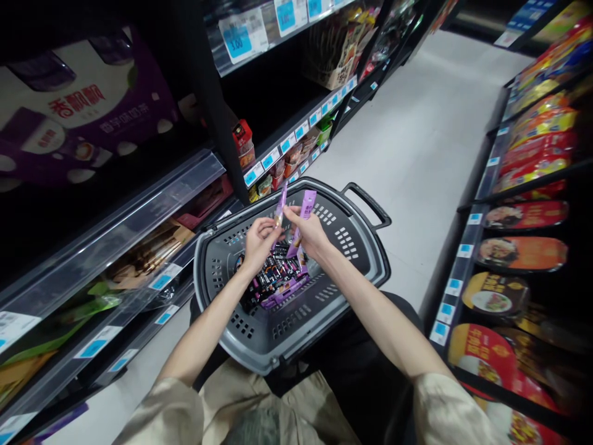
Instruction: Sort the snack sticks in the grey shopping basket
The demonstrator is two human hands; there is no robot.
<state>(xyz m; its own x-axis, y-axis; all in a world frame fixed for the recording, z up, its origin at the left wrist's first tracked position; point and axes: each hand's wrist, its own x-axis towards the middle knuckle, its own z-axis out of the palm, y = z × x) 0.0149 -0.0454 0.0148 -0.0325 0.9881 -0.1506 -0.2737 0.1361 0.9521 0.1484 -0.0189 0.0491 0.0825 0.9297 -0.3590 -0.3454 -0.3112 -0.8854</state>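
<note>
Both my hands are over a grey shopping basket [365,225] with slotted walls. My left hand [260,242] pinches the lower end of a slim purple stick packet [281,201], which points upward. Close beside it, my right hand [309,233] is closed around another purple stick packet [307,203]; its top sticks out above the fingers and its lower part shows below them. The right fingertips come very near the left packet, and I cannot tell whether they touch it. On the basket floor lie several small dark packets [278,272] and more purple stick packets [285,292].
Dark store shelves with price tags [287,143] run along the left, one holding a large purple carton [88,114]. Noodle bowls [495,293] and bagged snacks [532,148] fill the right-hand shelf. A pale floor aisle [417,136] stretches ahead. The basket's handle [370,204] juts out at its far right.
</note>
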